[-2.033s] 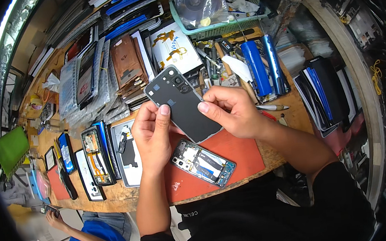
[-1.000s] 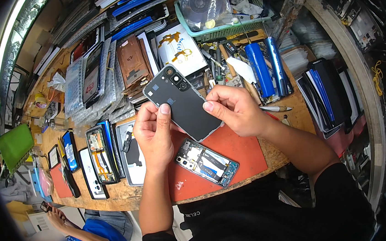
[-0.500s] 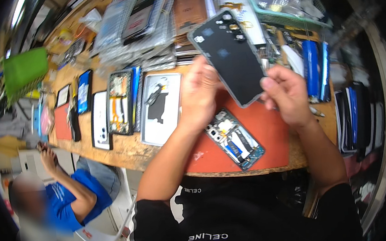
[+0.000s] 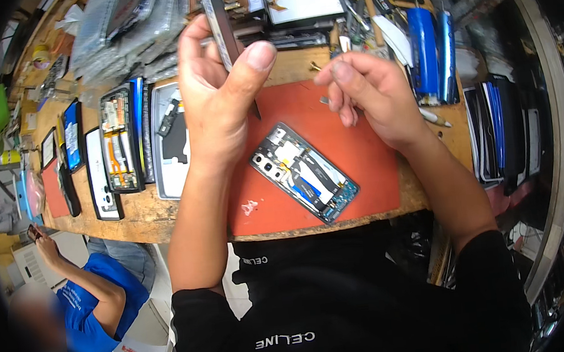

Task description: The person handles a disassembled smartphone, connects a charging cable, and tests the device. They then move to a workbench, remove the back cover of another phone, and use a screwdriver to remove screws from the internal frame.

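Note:
My left hand (image 4: 217, 91) is raised over the mat, its thumb and fingers closed around a dark phone back cover (image 4: 228, 41) that stands nearly edge-on to me. My right hand (image 4: 375, 94) hovers at the right with thumb and forefinger pinched and the other fingers curled; whatever the pinch may hold is too small to make out. Between my forearms an opened phone (image 4: 305, 174) lies tilted on the red mat (image 4: 376, 174). Its circuit boards, camera lenses and ribbon cables are bare.
Left on the wooden bench (image 4: 152, 224) are a white phone (image 4: 100, 172), an opened phone (image 4: 120, 140) and a light tray-like case (image 4: 170, 152). Bubble-wrapped packs (image 4: 129, 38) pile up behind. Blue rolls (image 4: 424, 53) and tools stand right. A person in blue (image 4: 95, 303) sits at lower left.
The back cover went from facing me to edge-on and shifted left in my left hand. My right hand has let go of it and drawn away. The view has shifted too.

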Action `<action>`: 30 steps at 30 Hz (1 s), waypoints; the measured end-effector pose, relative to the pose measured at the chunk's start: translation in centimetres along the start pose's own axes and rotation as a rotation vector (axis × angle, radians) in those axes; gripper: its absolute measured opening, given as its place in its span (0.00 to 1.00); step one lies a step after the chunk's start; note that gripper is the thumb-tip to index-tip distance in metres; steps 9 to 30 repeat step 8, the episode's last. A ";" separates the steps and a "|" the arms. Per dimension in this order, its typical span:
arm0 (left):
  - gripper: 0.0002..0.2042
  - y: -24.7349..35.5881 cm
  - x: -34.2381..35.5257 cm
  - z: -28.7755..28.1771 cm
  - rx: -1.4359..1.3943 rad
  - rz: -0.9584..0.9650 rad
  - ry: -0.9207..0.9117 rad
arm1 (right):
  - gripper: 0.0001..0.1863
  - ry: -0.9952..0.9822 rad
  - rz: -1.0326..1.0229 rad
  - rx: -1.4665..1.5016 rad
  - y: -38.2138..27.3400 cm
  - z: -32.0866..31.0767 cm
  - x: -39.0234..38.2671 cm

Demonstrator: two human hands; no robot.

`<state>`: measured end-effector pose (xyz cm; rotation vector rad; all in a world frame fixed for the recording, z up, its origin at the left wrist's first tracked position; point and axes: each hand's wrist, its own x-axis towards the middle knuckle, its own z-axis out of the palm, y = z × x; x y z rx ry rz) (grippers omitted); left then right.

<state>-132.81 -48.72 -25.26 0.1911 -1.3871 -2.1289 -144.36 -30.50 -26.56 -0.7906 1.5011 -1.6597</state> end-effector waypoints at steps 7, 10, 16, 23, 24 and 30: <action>0.37 -1.9 -0.6 2.1 0.121 0.080 0.041 | 0.19 -0.030 -0.085 0.010 -0.3 0.7 -0.8; 0.37 -1.7 -0.8 2.1 0.196 0.034 0.032 | 0.19 -0.013 -0.086 -0.024 -0.3 0.8 -0.6; 0.37 -1.7 -0.8 2.1 0.196 0.034 0.032 | 0.19 -0.013 -0.086 -0.024 -0.3 0.8 -0.6; 0.37 -1.7 -0.8 2.1 0.196 0.034 0.032 | 0.19 -0.013 -0.086 -0.024 -0.3 0.8 -0.6; 0.37 -1.7 -0.8 2.1 0.196 0.034 0.032 | 0.19 -0.013 -0.086 -0.024 -0.3 0.8 -0.6; 0.37 -1.7 -0.8 2.1 0.196 0.034 0.032 | 0.19 -0.013 -0.086 -0.024 -0.3 0.8 -0.6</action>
